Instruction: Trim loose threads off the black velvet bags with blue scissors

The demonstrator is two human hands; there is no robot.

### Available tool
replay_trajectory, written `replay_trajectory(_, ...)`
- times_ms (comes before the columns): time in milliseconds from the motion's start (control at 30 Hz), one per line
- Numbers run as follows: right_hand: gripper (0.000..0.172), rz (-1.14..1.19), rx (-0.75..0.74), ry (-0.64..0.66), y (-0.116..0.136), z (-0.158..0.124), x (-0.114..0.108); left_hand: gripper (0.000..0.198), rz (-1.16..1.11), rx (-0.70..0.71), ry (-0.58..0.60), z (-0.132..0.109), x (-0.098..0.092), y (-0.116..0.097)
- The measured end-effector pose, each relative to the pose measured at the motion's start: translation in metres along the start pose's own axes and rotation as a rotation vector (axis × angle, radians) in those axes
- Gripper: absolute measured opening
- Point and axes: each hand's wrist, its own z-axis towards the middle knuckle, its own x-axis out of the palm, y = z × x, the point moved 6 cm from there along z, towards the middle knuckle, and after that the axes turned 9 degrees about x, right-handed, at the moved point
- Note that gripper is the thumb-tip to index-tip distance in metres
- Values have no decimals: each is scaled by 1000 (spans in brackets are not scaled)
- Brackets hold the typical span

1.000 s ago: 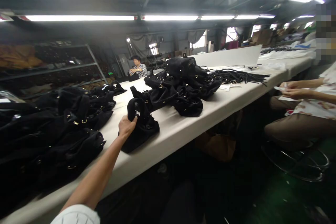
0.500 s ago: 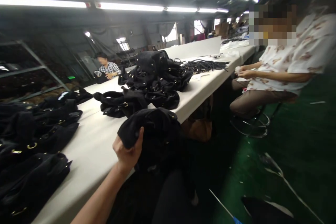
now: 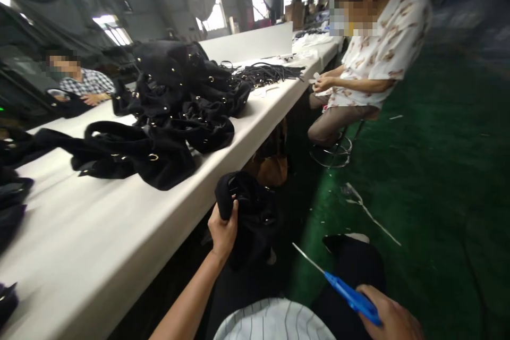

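Note:
My left hand [image 3: 223, 229] is closed on the rim of a black fabric bag [image 3: 251, 212] with metal fittings, holding it off the table's front edge above my lap. The thumb lies over the folded rim and the fingers are behind it. At the lower right, my right hand [image 3: 388, 311] is wrapped around a blue-handled tool [image 3: 353, 295]. Its long thin metal rod points up and left towards the bag, without touching it. What kind of tool it is, I cannot make out.
A long white-covered table [image 3: 131, 223] carries a heap of black bags [image 3: 171, 95] with gold-coloured rings and a bundle of black straps [image 3: 271, 73]. One person [image 3: 378, 58] sits on a stool at the right; another [image 3: 85, 82] is across the table. A brown bag [image 3: 271, 169] is under the table.
My view has swung right and down. The held bag has come away from the table edge towards my lap. My right hand has come into view with the blue-handled tool.

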Motion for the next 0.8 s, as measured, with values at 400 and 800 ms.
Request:
replay_trajectory(400,9,59,13,-33,58,-20,-2,39,173,-653,178,-84,74,79)
replay_trajectory(800,18,-22,61,-34,45,11,-4,52,66,-564,152,-96,57,78)
